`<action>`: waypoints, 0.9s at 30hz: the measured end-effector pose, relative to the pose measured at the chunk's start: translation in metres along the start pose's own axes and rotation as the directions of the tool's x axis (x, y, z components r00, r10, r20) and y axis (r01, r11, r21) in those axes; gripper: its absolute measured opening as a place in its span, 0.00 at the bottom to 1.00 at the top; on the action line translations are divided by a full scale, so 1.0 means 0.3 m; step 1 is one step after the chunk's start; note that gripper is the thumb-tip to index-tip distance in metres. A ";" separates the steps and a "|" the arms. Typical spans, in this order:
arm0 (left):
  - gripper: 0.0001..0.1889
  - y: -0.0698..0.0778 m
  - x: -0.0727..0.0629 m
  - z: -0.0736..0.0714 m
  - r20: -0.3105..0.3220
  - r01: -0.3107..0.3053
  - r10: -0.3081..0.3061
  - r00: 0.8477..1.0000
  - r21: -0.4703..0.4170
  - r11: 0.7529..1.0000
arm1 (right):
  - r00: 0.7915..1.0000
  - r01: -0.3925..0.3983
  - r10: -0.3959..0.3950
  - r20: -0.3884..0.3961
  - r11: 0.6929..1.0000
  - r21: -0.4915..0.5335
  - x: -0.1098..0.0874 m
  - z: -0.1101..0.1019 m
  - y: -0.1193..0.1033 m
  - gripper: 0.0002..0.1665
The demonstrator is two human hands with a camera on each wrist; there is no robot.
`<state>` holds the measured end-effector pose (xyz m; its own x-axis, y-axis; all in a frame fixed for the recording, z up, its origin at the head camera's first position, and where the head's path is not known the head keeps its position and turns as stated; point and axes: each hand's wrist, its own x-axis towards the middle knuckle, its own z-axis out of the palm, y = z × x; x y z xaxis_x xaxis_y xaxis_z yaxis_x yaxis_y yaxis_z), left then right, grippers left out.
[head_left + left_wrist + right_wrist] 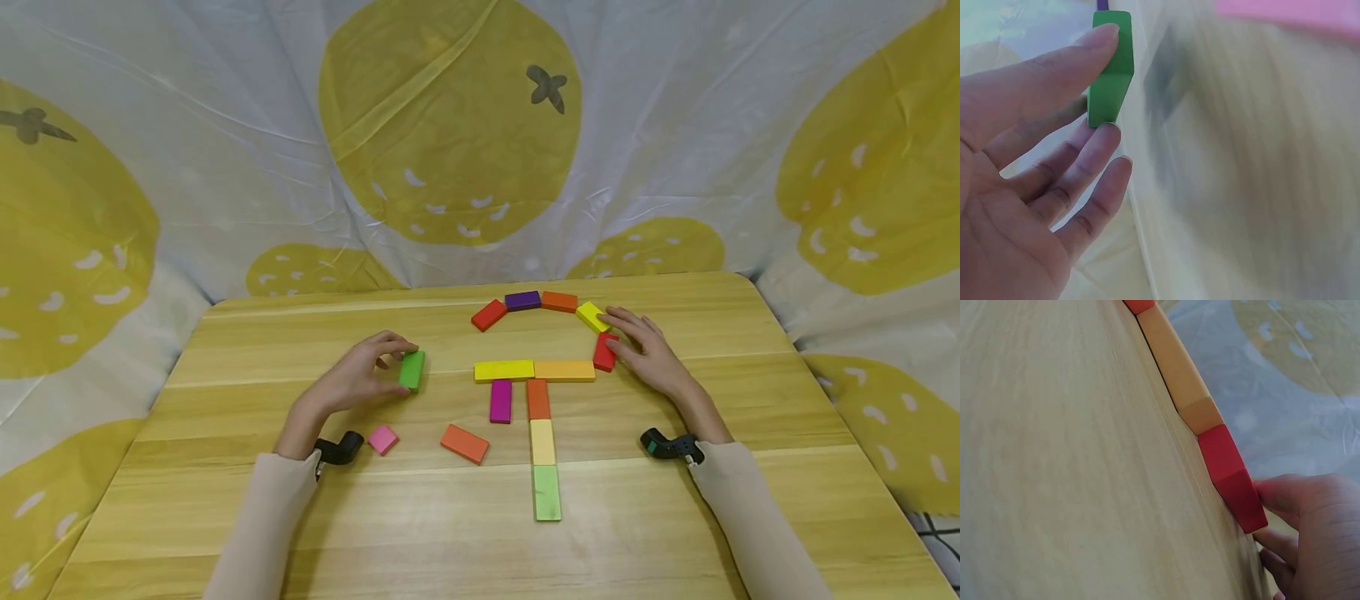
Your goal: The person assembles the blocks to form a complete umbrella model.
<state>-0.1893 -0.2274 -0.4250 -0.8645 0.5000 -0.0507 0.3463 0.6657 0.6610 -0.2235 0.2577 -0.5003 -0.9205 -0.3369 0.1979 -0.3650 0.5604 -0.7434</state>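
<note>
My left hand [347, 379] pinches a green block [412, 371] between thumb and fingers, to the left of the laid-out blocks. In the left wrist view the green block [1112, 69] is tilted, the thumb across its side and fingertips at its lower end. My right hand [651, 354] is at the right end of a curved row. Its thumb touches a red block [605, 352], also seen in the right wrist view as a red block [1232, 478], while the other fingers reach out by a yellow block [593, 317]. These fingers are loosely extended.
The curve continues with orange [559, 302], purple [522, 301] and red [489, 315] blocks. Below lie a yellow bar [504, 372] and a light orange bar [564, 372], a magenta block [501, 402] and a column ending in light green [547, 493]. Pink [383, 440] and orange-red [464, 444] blocks lie loose.
</note>
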 end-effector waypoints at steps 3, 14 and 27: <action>0.32 0.012 0.038 0.010 0.015 -0.003 0.003 1.000 -0.010 1.000 | 1.000 0.003 -0.003 0.000 1.000 -0.004 0.000 -0.001 0.001 0.28; 0.31 0.056 0.175 0.052 0.081 -0.038 0.036 0.996 0.023 0.999 | 1.000 0.006 -0.006 -0.003 1.000 -0.004 0.002 -0.002 0.002 0.27; 0.31 0.092 0.277 0.095 0.135 -0.084 0.077 0.988 0.046 0.995 | 1.000 -0.002 0.002 0.000 1.000 -0.009 0.003 -0.003 -0.002 0.27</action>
<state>-0.2412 -0.1517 -0.4322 -0.7781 0.6202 -0.1000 0.4344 0.6463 0.6274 -0.2242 0.2578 -0.4991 -0.9212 -0.3359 0.1962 -0.3642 0.5677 -0.7383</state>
